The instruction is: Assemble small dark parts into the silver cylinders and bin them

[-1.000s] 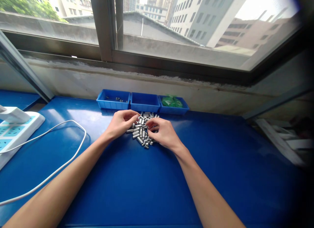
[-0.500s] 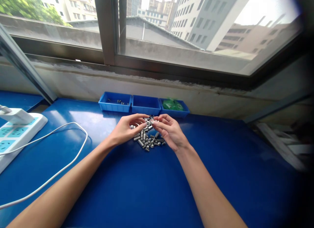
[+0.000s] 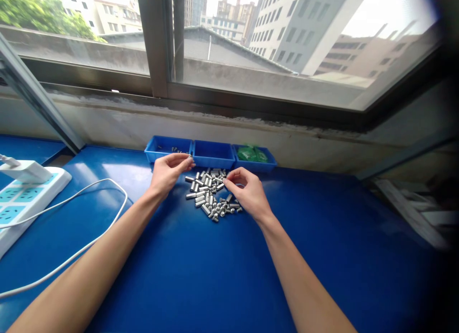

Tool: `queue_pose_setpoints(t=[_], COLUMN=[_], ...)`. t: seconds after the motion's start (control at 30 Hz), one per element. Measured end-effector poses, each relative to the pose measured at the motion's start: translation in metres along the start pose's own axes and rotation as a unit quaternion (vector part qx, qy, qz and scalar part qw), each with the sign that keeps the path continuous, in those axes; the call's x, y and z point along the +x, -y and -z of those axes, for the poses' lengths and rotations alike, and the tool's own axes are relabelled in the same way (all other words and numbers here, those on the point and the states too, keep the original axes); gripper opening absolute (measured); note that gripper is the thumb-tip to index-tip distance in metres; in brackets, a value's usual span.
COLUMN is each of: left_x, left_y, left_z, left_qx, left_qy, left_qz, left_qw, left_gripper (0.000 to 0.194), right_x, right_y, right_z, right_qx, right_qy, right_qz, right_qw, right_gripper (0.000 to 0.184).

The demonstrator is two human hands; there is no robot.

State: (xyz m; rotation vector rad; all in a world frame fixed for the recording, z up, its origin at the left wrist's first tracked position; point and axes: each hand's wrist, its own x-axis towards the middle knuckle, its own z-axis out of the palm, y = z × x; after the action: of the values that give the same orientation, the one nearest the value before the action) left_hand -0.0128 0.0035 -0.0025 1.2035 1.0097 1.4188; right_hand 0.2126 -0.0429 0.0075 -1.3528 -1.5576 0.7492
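A loose pile of hex standoffs (image 3: 200,197) and short screws (image 3: 217,210) lies on the blue table. My left hand (image 3: 167,175) is raised left of the pile, by the front wall of the left blue bin. Its thumb and fingers pinch a small shiny metal piece (image 3: 190,156), too small to tell its kind. Over the right side of the pile, my right hand (image 3: 251,192) has thumb and forefinger pressed together among the pieces. What they hold, if anything, is hidden.
Three blue bins stand against the wall: the left bin (image 3: 152,156) has small metal parts, the middle bin (image 3: 214,161) shows a bare floor, and the right one holds green plastic bags (image 3: 253,154). A power strip (image 3: 53,184) with a white cable (image 3: 107,226) is at left.
My left hand has moved left and up from the pile toward the left bin, uncovering more standoffs. My right hand has stayed near the pile, its fingers dipping down to it.
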Motion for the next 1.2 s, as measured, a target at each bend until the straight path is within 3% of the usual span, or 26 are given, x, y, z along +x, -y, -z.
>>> queue_pose_setpoints(t=[0.1, 0.27, 0.37, 0.5, 0.67, 1.2], left_x=[0.014, 0.02, 0.017, 0.008, -0.003, -0.009], left_y=[0.002, -0.002, -0.004, -0.004, -0.003, -0.001], left_z=[0.017, 0.026, 0.021, 0.011, -0.002, -0.008], left_qx=[-0.075, -0.137, -0.132, -0.083, 0.0, 0.08], left_qy=[-0.095, -0.133, -0.113, -0.041, 0.037, 0.075], left_qz=[0.005, 0.007, 0.021, 0.043, 0.044, 0.005], left_qw=[0.993, 0.982, 0.985, 0.995, 0.998, 0.994], left_gripper=[0.044, 0.041, 0.043, 0.047, 0.043, 0.034], right_x=[-0.002, -0.007, -0.008, -0.008, -0.008, -0.007], right_y=[0.0, 0.0, -0.003, -0.006, -0.004, -0.003], right_z=[0.001, -0.007, -0.01, -0.01, -0.009, -0.008], right_qx=[-0.097, -0.171, -0.196, -0.212, -0.223, -0.209], right_qy=[0.034, 0.084, 0.087, 0.089, 0.087, 0.09], right_qz=[0.052, 0.107, 0.117, 0.126, 0.13, 0.126], right_qw=[0.993, 0.976, 0.97, 0.965, 0.962, 0.966], right_gripper=[0.004, 0.01, 0.016, 0.017, 0.008, 0.013])
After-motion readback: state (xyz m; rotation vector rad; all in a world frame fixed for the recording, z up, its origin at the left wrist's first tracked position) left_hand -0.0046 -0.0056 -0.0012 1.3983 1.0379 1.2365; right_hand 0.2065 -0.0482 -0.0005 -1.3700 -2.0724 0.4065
